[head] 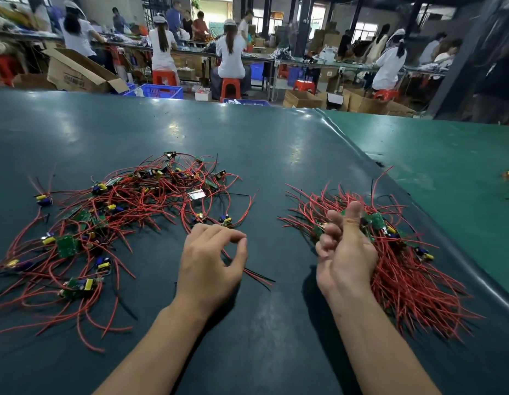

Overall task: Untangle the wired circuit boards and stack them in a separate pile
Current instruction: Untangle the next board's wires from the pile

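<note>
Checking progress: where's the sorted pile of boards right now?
In the head view, the sorted pile lies right of centre on the dark mat, just beyond the right hand.
</note>
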Available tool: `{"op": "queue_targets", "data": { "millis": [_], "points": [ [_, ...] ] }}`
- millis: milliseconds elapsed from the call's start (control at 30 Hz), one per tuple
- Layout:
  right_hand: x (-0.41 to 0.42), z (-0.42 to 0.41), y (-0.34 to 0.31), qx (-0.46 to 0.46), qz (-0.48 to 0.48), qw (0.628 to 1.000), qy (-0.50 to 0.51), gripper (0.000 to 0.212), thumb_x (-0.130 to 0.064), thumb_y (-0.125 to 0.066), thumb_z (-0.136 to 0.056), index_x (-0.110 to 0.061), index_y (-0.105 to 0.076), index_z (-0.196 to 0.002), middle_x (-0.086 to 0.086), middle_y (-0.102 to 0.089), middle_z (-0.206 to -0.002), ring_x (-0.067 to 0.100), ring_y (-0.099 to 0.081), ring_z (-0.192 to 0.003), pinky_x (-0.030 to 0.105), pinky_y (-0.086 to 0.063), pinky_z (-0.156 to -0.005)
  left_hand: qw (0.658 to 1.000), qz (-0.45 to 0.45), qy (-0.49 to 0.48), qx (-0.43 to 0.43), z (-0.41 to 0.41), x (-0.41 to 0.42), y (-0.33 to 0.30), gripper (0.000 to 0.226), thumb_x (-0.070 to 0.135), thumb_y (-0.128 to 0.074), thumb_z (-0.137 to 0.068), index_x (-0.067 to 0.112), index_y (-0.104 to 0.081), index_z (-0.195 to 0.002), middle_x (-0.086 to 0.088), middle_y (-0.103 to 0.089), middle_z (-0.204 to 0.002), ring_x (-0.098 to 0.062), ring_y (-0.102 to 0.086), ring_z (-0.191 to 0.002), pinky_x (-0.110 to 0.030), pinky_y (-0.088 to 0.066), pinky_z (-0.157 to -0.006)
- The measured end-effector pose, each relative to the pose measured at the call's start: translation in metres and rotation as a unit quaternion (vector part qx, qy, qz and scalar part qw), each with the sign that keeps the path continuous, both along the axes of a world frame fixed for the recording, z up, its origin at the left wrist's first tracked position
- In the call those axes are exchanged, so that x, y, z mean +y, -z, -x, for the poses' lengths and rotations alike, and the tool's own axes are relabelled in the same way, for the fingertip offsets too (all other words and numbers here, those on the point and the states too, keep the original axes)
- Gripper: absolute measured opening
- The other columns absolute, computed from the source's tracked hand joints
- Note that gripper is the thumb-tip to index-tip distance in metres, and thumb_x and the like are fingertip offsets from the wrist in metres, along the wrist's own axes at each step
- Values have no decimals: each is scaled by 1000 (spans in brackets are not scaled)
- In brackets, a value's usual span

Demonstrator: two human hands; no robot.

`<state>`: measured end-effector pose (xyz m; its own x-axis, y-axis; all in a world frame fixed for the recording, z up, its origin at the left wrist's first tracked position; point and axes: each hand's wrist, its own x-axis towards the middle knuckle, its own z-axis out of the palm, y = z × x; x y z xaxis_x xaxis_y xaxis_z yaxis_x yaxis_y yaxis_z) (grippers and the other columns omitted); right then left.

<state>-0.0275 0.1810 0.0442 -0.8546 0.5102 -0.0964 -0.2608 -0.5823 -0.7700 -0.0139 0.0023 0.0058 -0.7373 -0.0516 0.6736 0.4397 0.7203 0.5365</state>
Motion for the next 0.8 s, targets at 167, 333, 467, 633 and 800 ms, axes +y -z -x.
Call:
{"op": "queue_targets", "data": {
  "millis": [167,333,467,633,800],
  "points": [
    [-9,0,4,1,-27,999,-43,34,-40,-64,-91,-9,-65,-78,-3,-52,-50,6,-39,-34,15,-25,-34,980,78,-118,-142,13,-11,5,38,28,-63,-89,17,-62,-126,0,-59,-129,-25,-45,-123,-37,-35,-99],
    [-27,-5,17,-11,-197,971,-139,36,-36,-59,-96,-9,-67,-74,1,-53,-50,11,-41,-34,16,-27,-33,968,88,-142,-185,19,-15,7,26,35,-59,-92,21,-67,-113,0,-68,-115,-28,-52,-109,-39,-39,-90],
    [-37,-8,24,-12,-321,930,-178,34,-33,-61,-96,-10,-68,-73,3,-55,-50,14,-45,-36,18,-30,-34,955,94,-186,-212,22,-12,3,31,52,-56,-90,26,-67,-104,4,-64,-108,-26,-51,-106,-40,-38,-87],
    [-40,-5,28,-34,-354,910,-212,30,-33,-61,-96,-10,-70,-79,1,-57,-54,14,-46,-39,19,-32,-36,987,21,-160,-22,15,-11,-5,19,29,-66,-89,15,-73,-101,-2,-65,-103,-29,-53,-100,-41,-39,-84],
    [-41,-9,23,77,-252,913,-313,35,-50,-72,-75,-21,-74,-93,1,-63,-69,12,-49,-44,18,-34,-38,987,65,-25,147,-1,-8,-10,24,13,-62,-91,11,-71,-114,-4,-67,-99,-27,-59,-89,-41,-45,-78]
  ]
}}
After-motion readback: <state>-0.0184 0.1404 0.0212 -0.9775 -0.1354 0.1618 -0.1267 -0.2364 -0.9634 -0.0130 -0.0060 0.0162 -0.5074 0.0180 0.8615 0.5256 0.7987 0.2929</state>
